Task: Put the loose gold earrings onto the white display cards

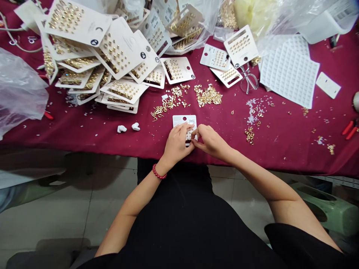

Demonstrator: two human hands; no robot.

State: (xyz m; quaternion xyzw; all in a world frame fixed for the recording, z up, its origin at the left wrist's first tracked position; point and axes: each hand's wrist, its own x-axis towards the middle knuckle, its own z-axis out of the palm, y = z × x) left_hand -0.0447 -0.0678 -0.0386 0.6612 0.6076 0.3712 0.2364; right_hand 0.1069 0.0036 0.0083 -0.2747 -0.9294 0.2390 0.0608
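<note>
A white earring card [176, 119] lies at the table's front edge, with a round hole at its top and small gold pieces on its lower part. My left hand [178, 140] rests over the card's left side, its fingers closed on it and covering much of it. At the card's right edge my right hand [209, 140] has its thumb and forefinger pinched together; whatever is between them is too small to make out. Just beyond the card sit a heap of small gold earring backs [209, 96] and a looser scatter of gold earrings [159, 111].
Stacked earring cards [120, 48] fill the back left. More cards [241, 45] lie behind, beside glasses [249, 80] and white sticker sheets [291, 71]. Two white earbuds [135, 126] sit to the left. Gold hoops [249, 135] and red-handled pliers [349, 129] are on the right.
</note>
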